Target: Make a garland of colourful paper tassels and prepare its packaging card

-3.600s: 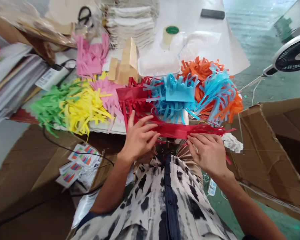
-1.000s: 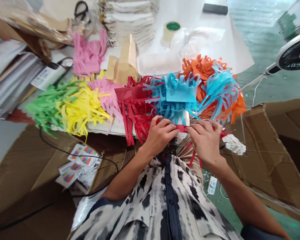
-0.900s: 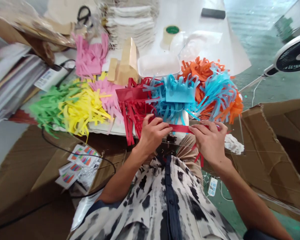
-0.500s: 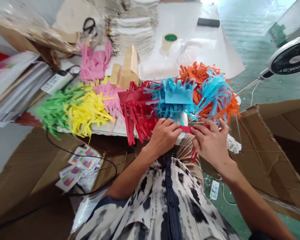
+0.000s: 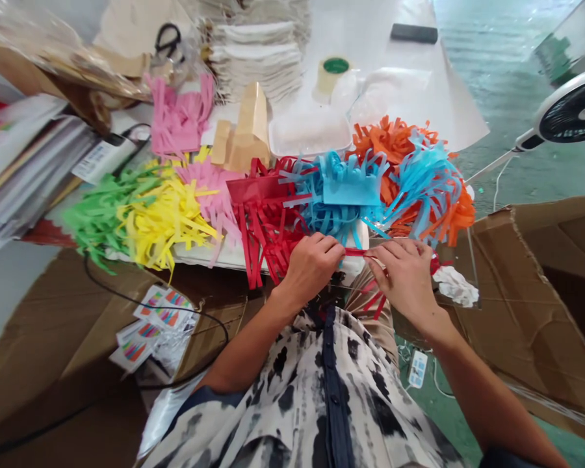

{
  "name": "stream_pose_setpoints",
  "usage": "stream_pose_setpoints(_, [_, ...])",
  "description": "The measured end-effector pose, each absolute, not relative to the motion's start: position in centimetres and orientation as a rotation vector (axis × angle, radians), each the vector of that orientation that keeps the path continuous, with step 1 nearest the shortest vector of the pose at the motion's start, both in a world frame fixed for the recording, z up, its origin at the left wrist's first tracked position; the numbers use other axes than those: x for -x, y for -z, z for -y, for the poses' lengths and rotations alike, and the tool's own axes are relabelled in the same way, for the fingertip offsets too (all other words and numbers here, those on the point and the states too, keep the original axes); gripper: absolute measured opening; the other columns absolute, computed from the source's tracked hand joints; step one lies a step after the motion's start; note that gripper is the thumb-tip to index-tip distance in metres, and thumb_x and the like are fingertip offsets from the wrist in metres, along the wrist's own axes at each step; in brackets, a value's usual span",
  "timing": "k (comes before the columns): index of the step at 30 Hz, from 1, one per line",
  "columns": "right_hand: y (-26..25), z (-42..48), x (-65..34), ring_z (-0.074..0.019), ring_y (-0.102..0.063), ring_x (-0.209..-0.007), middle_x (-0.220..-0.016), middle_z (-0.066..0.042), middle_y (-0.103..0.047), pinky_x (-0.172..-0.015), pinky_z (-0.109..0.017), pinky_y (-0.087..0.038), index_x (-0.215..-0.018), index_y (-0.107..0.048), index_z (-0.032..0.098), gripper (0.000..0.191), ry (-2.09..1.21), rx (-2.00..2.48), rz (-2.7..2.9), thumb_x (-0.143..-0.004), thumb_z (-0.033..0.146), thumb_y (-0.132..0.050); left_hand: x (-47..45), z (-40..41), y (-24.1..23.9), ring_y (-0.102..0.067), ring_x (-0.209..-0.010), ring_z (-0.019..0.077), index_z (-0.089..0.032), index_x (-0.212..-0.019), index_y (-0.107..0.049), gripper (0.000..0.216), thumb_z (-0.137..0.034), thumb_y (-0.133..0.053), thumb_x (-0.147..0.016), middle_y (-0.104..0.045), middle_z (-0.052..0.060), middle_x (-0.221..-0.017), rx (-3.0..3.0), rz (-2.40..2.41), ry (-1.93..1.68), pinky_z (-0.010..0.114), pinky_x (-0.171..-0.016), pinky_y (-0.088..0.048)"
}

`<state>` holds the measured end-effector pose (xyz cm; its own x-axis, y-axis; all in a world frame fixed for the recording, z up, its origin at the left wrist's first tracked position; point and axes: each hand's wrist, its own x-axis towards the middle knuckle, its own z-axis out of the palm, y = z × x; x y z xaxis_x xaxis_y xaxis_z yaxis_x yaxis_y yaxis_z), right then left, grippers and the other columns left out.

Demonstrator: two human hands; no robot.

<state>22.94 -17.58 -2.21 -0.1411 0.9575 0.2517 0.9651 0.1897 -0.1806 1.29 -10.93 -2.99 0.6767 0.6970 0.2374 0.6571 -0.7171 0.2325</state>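
My left hand point(image 5: 311, 266) and my right hand point(image 5: 405, 276) meet at the near table edge, both pinched on a red fringed paper strip point(image 5: 355, 252). Only a short red piece shows between the fingertips, and loose red fringe ends hang below my right hand. Just behind my left hand lies a pile of red fringed paper point(image 5: 263, 214). A blue fringed pile point(image 5: 344, 192) sits right beyond both hands.
Green point(image 5: 97, 211), yellow point(image 5: 168, 214), pink point(image 5: 178, 120) and orange point(image 5: 394, 140) fringe piles crowd the table. Behind them are a tape roll point(image 5: 332, 70), scissors point(image 5: 166, 39), a white tray point(image 5: 308, 127) and paper stacks. A fan point(image 5: 572, 107) stands right, with cardboard boxes point(image 5: 541, 286) beside me.
The long red strip that lay stretched between my hands has been gathered in. My hands have moved closer together, and now only a short piece shows between them.
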Motion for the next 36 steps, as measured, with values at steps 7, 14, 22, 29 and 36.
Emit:
stream_pose_setpoints(7, [2.5, 17.0, -24.0, -0.0277, -0.066, -0.109, -0.094, -0.002, -0.08, -0.089, -0.04, -0.031, -0.091, -0.077, 0.026, 0.025, -0.233, 1.844, 1.95, -0.103, 0.04, -0.06, 0.0, 10.5, 2.5, -0.061, -0.099, 0.0239, -0.022, -0.1, -0.073, 0.017, -0.033, -0.061, -0.106, -0.074, 0.005, -0.103, -2.592, -1.3, -0.493, 0.04, -0.081, -0.041])
stream_pose_setpoints(14, [2.5, 16.5, -23.5, -0.0314, -0.064, -0.106, -0.095, -0.005, -0.079, -0.08, -0.039, -0.027, -0.089, -0.073, 0.023, 0.024, -0.15, 1.995, 1.995, -0.1, 0.038, -0.059, -0.3, 9.9, 2.5, -0.061, -0.097, 0.0273, -0.021, -0.093, -0.071, 0.019, -0.035, -0.065, -0.103, -0.072, 0.007, -0.097, -2.604, -1.403, -0.452, 0.043, -0.081, -0.04])
stream_pose_setpoints(22, [1.8, 16.6, -22.6, -0.0341, -0.06, -0.106, -0.1, -0.01, -0.077, -0.087, -0.045, -0.032, -0.094, -0.071, 0.022, 0.023, 0.003, 2.07, 2.034, -0.1, 0.041, -0.059, -0.8, 9.9, 2.3, -0.061, -0.103, 0.0271, -0.021, -0.105, -0.072, 0.012, -0.032, -0.068, -0.101, -0.074, 0.008, -0.108, -2.665, -1.414, -0.463, 0.044, -0.085, -0.041])
stream_pose_setpoints(29, [2.3, 17.7, -22.2, -0.0277, -0.062, -0.121, -0.105, 0.001, -0.082, -0.118, -0.052, -0.019, -0.1, -0.076, 0.029, 0.02, 0.178, 1.8, 2.169, -0.104, 0.023, -0.057, -1.1, 10.9, 3.5, -0.061, -0.113, 0.0202, -0.03, -0.116, -0.075, 0.022, -0.028, -0.054, -0.109, -0.08, -0.002, -0.116, -2.815, -0.994, -0.548, 0.046, -0.105, -0.038])
stream_pose_setpoints(36, [2.5, 18.6, -24.9, -0.0299, -0.064, -0.121, -0.111, -0.001, -0.084, -0.115, -0.056, -0.024, -0.103, -0.08, 0.028, 0.022, 0.137, 1.849, 2.084, -0.101, 0.024, -0.058, 2.7, 11.2, 2.7, -0.063, -0.117, 0.0257, -0.032, -0.105, -0.08, 0.027, -0.017, -0.06, -0.1, -0.083, -0.001, -0.11, -2.679, -1.296, -0.677, 0.059, -0.118, -0.031])
